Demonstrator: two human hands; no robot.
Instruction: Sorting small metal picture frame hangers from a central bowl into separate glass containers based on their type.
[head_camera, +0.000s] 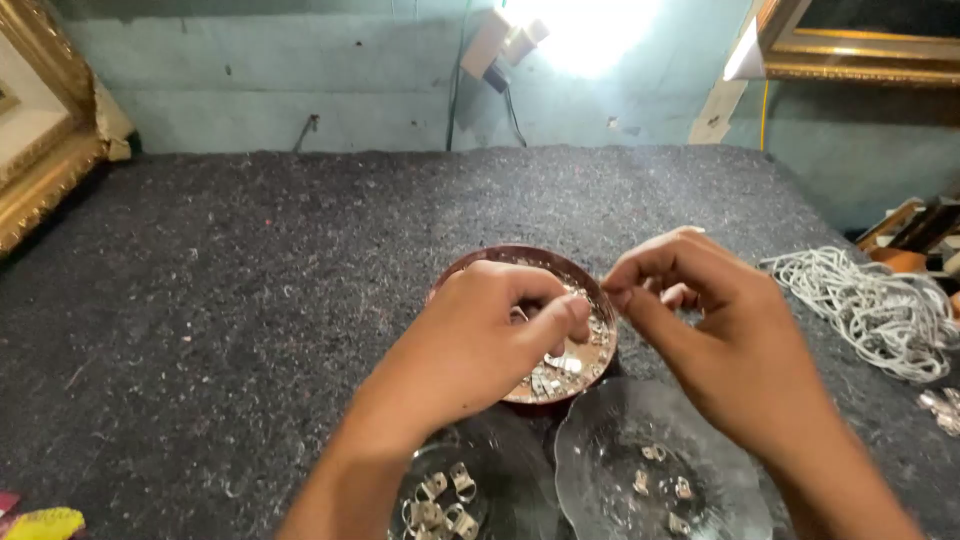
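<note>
Left hand (490, 330) hovers over the round dish (590, 375) of metal clips.

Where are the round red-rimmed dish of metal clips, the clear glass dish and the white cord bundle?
Red-rimmed dish (500, 256), head view, far rim.
Clear glass dish (610, 420), head view, bare left wall.
White cord bundle (880, 305), head view, middle of coils.
</note>
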